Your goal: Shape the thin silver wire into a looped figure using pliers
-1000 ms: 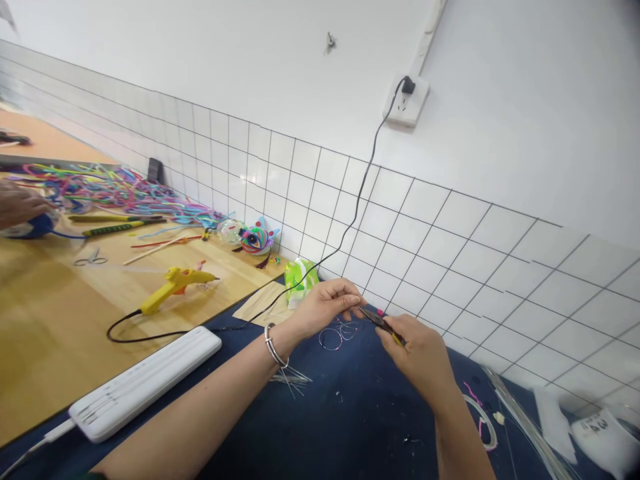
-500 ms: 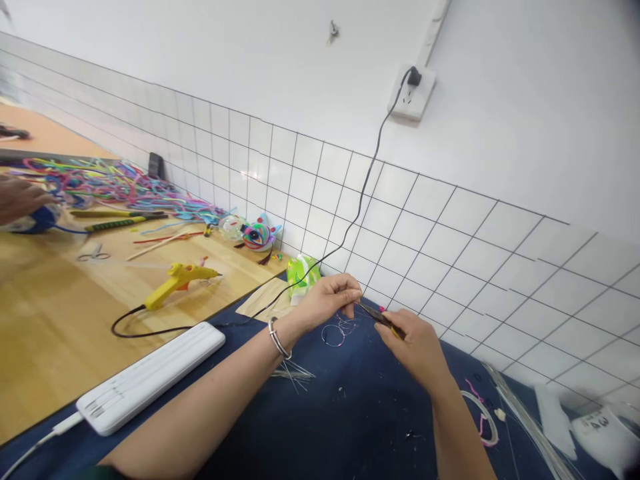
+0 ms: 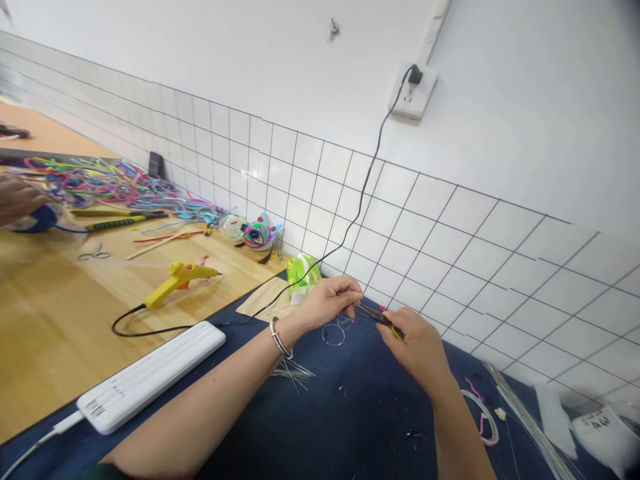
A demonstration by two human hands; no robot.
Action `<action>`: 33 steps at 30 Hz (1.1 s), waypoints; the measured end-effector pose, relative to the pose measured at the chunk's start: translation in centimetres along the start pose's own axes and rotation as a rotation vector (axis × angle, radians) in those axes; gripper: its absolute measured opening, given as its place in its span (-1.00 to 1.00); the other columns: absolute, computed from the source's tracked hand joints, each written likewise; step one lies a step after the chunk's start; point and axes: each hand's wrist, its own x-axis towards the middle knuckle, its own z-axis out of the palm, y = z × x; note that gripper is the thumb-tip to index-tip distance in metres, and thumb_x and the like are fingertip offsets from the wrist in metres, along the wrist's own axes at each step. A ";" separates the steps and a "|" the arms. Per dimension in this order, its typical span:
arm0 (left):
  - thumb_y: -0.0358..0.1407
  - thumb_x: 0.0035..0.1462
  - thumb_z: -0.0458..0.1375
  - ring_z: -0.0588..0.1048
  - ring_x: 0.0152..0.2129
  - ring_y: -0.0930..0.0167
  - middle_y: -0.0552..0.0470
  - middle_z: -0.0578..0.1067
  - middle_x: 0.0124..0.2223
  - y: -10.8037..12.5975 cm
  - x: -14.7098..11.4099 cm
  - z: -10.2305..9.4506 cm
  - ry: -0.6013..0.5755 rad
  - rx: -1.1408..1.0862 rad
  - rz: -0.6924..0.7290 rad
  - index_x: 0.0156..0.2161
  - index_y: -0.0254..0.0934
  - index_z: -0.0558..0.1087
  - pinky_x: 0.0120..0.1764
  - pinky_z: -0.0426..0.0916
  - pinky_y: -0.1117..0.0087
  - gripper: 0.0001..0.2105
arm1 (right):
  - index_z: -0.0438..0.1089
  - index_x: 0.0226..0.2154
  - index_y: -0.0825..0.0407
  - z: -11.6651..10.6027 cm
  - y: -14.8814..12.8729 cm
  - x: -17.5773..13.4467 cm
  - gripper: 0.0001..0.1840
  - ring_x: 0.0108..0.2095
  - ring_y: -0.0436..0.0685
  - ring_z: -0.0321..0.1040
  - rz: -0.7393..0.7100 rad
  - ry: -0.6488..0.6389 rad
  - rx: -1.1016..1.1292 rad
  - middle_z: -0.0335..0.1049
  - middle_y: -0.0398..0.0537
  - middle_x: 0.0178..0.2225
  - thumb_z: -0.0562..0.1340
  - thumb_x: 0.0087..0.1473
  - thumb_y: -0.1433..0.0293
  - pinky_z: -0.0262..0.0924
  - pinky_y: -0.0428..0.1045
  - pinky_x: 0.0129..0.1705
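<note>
Left hand: the person's left hand (image 3: 333, 300) is closed in a pinch, thumb against fingers; whatever is between them is too fine for me to make out.
Right hand: the right hand (image 3: 417, 343) is wrapped around the handles of the pliers.
Pliers: the pliers (image 3: 374, 315) lie between the two hands above the dark blue counter (image 3: 370, 407), their dark nose pointing at the left fingertips, a bit of yellow handle showing under the right hand; I can't tell whether the nose touches the fingers.
Since a second ago: very little; both hands keep nearly the same pose and the pliers are at the same spot by the left fingertips. The whole view has slid slightly, so the yellow glue gun (image 3: 173, 285) and the white power bank (image 3: 153, 377) appear a touch further right, without having moved on their surfaces.
Wire ring: a thin wire ring (image 3: 333, 345) lies just below the left hand, with finer loops beside it, as before.
Loose wires: a small bundle of loose wires (image 3: 297, 375) rests near the left wrist, under the silver bracelet (image 3: 277, 338).
Neighbour: at far left, a co-worker's hand (image 3: 20, 199) rests over something blue, about where it was, beside the heap of coloured strips (image 3: 125, 187).
</note>
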 end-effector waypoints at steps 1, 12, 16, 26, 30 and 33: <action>-0.28 0.08 0.06 0.39 -0.63 0.54 0.11 0.39 -0.57 0.0 0.0 0.0 0.002 0.006 0.002 -0.40 -0.34 0.34 -0.49 0.24 0.53 -0.85 | 0.39 -0.30 -0.06 0.0 0.0 0.0 -0.79 -0.41 0.01 0.25 0.002 -0.003 -0.007 0.29 -0.14 -0.46 0.07 0.07 0.28 0.06 -0.12 -0.41; -0.26 0.08 0.06 0.39 -0.63 0.53 0.09 0.41 -0.59 0.0 -0.1 0.2 0.020 -0.017 0.016 -0.40 -0.35 0.34 -0.47 0.26 0.51 -0.84 | 0.39 -0.31 -0.05 -0.1 -0.2 0.0 -0.78 -0.44 -0.01 0.23 -0.029 0.021 -0.060 0.29 -0.14 -0.48 0.06 0.08 0.30 0.01 -0.13 -0.46; -0.26 0.08 0.06 0.38 -0.63 0.53 0.10 0.40 -0.59 -0.1 -0.1 0.2 0.022 -0.041 0.009 -0.40 -0.35 0.34 -0.47 0.25 0.51 -0.84 | 0.39 -0.30 -0.04 0.1 -0.1 0.0 -0.79 -0.43 0.00 0.24 -0.020 0.034 -0.062 0.29 -0.12 -0.47 0.07 0.07 0.29 0.02 -0.13 -0.44; -0.25 0.10 0.06 0.36 -0.60 0.53 0.09 0.39 -0.56 0.2 0.0 0.1 -0.012 -0.137 0.062 -0.39 -0.35 0.32 -0.44 0.24 0.49 -0.82 | 0.38 -0.32 -0.05 -0.7 -0.1 0.1 -0.81 -0.42 0.00 0.24 -0.014 -0.024 0.112 0.29 -0.15 -0.47 0.07 0.07 0.30 0.09 -0.11 -0.40; -0.25 0.10 0.06 0.37 -0.59 0.51 0.09 0.39 -0.56 0.0 -0.1 0.1 -0.039 -0.158 0.080 -0.38 -0.35 0.32 -0.43 0.25 0.48 -0.83 | 0.38 -0.32 -0.05 -0.9 -0.1 0.0 -0.82 -0.39 0.01 0.25 -0.009 -0.056 0.178 0.29 -0.16 -0.49 0.09 0.06 0.31 0.11 -0.11 -0.37; -0.25 0.09 0.07 0.37 -0.59 0.51 0.09 0.39 -0.56 0.0 -0.1 0.0 -0.057 -0.157 0.079 -0.38 -0.36 0.33 -0.43 0.26 0.48 -0.83 | 0.38 -0.33 -0.05 -1.1 -0.2 0.0 -0.82 -0.40 0.01 0.25 -0.016 -0.074 0.189 0.28 -0.16 -0.49 0.08 0.07 0.32 0.11 -0.11 -0.38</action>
